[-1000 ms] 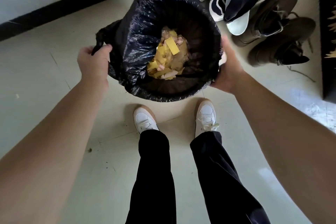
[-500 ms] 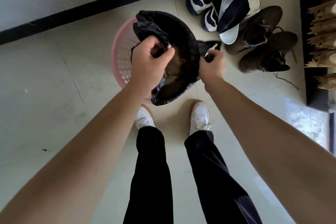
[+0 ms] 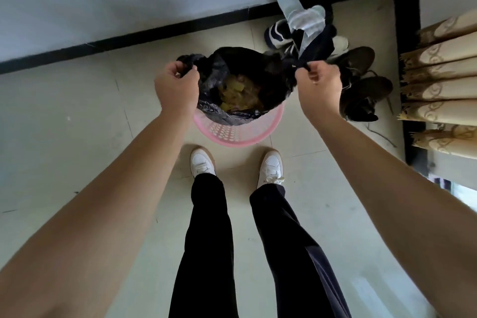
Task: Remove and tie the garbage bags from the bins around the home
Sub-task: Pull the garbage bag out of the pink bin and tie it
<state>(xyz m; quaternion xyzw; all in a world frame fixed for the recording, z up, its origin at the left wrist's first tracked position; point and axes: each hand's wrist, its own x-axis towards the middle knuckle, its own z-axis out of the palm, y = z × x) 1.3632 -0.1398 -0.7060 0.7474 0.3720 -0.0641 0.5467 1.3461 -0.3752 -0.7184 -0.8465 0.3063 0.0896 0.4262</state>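
The crumpled, glossy black garbage bag [image 3: 258,70], its mouth open on yellowish scraps [image 3: 240,93], sits in the pink perforated bin [image 3: 240,137] on the floor, its rim pinched in the grip of the left hand [image 3: 175,88] and right hand [image 3: 320,85].

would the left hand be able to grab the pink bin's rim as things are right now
Probably not yet: the left hand grips a bunched corner of the black bag. The pink bin rim shows bare just below it, so letting go should free the way.

Bare forearms [image 3: 116,201]; black trousers [image 3: 206,240]; 2 white lace-up sneakers [image 3: 202,162], tan soles.
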